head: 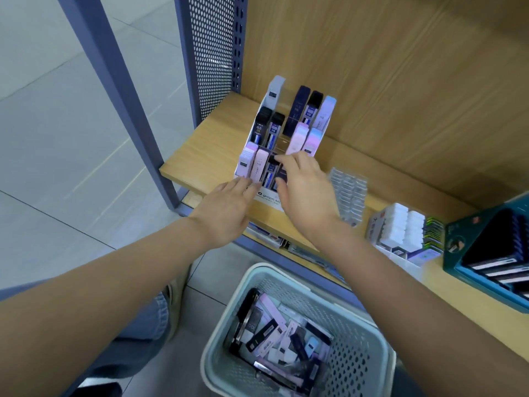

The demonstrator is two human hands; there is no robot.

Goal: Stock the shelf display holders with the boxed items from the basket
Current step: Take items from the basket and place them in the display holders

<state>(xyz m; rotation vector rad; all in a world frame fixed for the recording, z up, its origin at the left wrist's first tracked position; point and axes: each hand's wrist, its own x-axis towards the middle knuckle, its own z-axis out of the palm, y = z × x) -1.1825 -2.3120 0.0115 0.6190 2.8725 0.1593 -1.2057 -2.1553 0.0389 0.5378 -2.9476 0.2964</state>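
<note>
Pale wood forms the shelf (200, 156) that carries the white tiered holder (270, 197). Step in hand, as judged: seating one dark box (282, 175) in the front row, to the right of the pink box (259, 167).

The right hand (306, 190) pinches the dark box between thumb and curled fingers, with part of the box hidden under the palm. The left hand (226, 213) lies flat with fingers straight. Its tips touch the holder's front edge just below the pink box, and it holds nothing.

To do the step well:
- Brace the left hand against the front so the light holder does not slide back on the shelf.
- Lower the box upright, label forward, clear of the neighbouring boxes.
- Release only when it leans at the same tilt as the row.

Some slots in the upper rows look unfilled.

The remaining stock (269, 328) lies loose in the grey basket (360, 353) on the floor, below the right forearm and well apart from both hands.
</note>
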